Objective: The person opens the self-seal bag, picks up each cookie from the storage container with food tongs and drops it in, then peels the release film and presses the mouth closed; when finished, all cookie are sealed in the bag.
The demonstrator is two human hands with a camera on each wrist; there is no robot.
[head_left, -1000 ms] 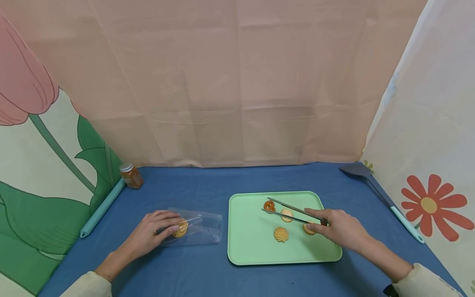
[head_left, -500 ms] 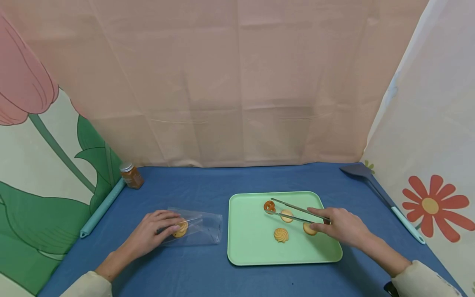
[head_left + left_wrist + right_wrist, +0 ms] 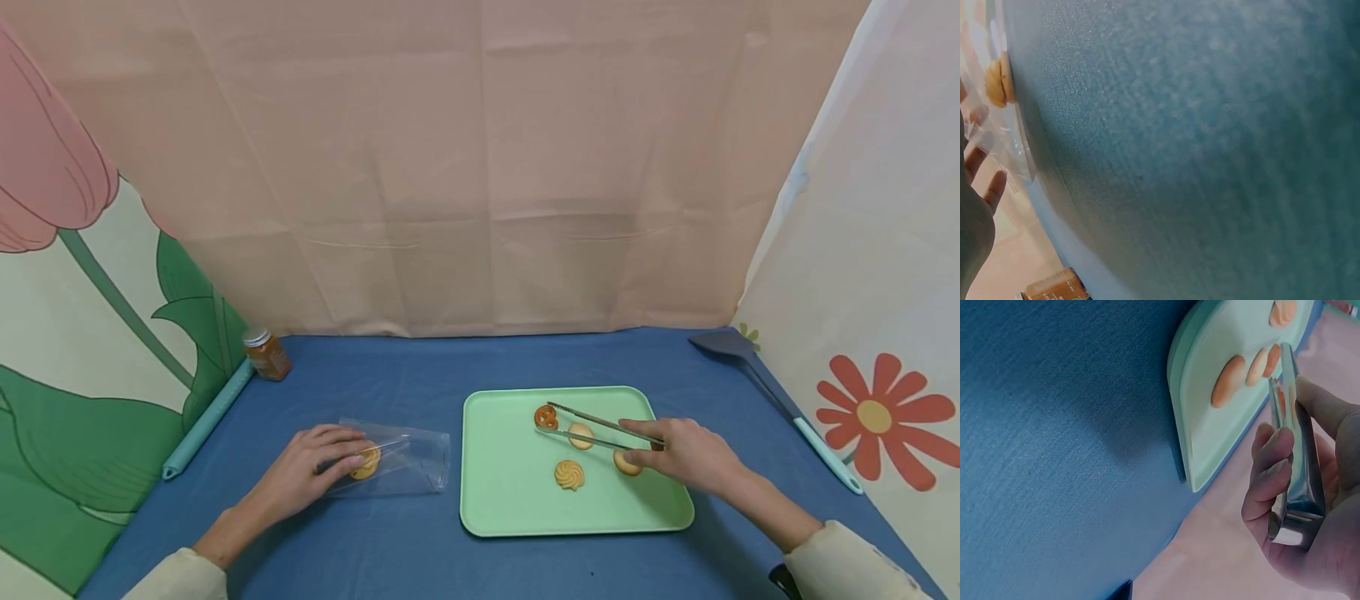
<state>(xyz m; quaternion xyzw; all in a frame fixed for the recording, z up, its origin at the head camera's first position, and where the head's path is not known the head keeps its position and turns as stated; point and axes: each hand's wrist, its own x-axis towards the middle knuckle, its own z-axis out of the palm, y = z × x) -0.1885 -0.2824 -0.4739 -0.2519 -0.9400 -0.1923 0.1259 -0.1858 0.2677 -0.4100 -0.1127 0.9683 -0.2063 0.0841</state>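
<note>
My left hand point(image 3: 318, 467) holds the near-left end of a clear plastic bag point(image 3: 420, 458) lying on the blue cloth. Inside the bag are cookies point(image 3: 1000, 84), stacked together. On the right, my right hand point(image 3: 686, 454) grips metal tongs point(image 3: 1310, 481) between thumb and fingers. The tongs reach over a light green tray point(image 3: 502, 500), their two tips apart on either side of a small pretzel point(image 3: 546, 417). Under the tong arms lies a round pale cookie point(image 3: 581, 437). A swirled cookie point(image 3: 569, 475) sits nearer the front, and another cookie point(image 3: 627, 463) is partly covered by my right fingers.
A jar with a silver lid point(image 3: 267, 355) stands at the back left, beside a long pale-teal roll point(image 3: 208, 421). Along the right edge lies a dark spatula point(image 3: 757, 379) with a teal handle. A beige sheet point(image 3: 480, 167) hangs behind the table.
The tongs have shifted slightly right, so their tips now sit either side of the pretzel. The left hand and bag have stayed in place.
</note>
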